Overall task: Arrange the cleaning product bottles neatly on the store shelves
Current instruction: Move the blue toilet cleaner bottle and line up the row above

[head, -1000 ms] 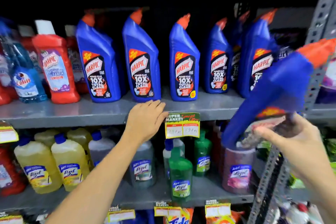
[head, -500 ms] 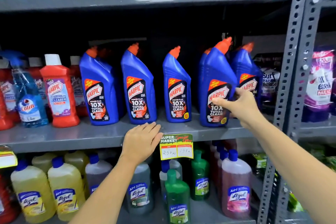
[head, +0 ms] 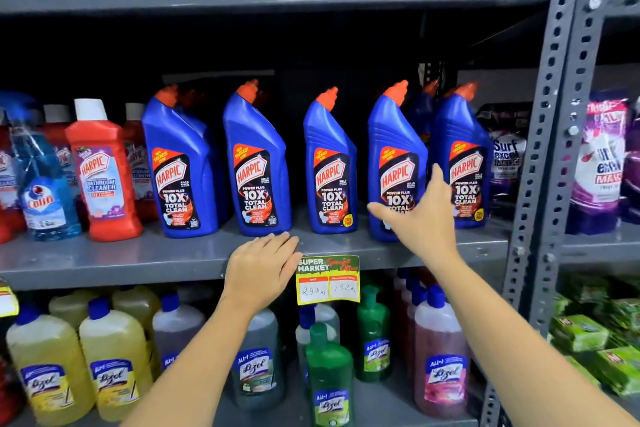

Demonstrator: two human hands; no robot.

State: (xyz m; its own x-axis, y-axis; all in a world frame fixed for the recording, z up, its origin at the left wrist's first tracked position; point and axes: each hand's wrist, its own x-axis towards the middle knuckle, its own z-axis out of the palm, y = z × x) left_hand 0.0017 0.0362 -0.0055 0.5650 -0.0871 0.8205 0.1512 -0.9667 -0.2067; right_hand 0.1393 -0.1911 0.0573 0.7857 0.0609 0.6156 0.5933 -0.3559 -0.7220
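Observation:
Several blue Harpic bottles with orange caps stand upright in a row on the middle grey shelf (head: 104,263). The fourth bottle (head: 394,149) stands between the third bottle (head: 330,166) and the fifth bottle (head: 464,156). My right hand (head: 419,218) is open in front of the fourth bottle's lower label, fingers spread and thumb up, gripping nothing. My left hand (head: 263,267) rests flat on the shelf's front edge, below the second bottle (head: 258,163), and holds nothing.
A red Harpic bathroom cleaner (head: 102,170) and a blue Colin spray (head: 41,184) stand at the left. Lizol bottles (head: 114,371) fill the lower shelf. A yellow price tag (head: 328,279) hangs from the edge. A perforated steel post (head: 554,149) bounds the right, with purple pouches (head: 599,163) beyond.
My right hand brought a tilted blue Harpic bottle in from the right, stood it fourth in the row, then let go. My left hand stayed on the shelf edge.

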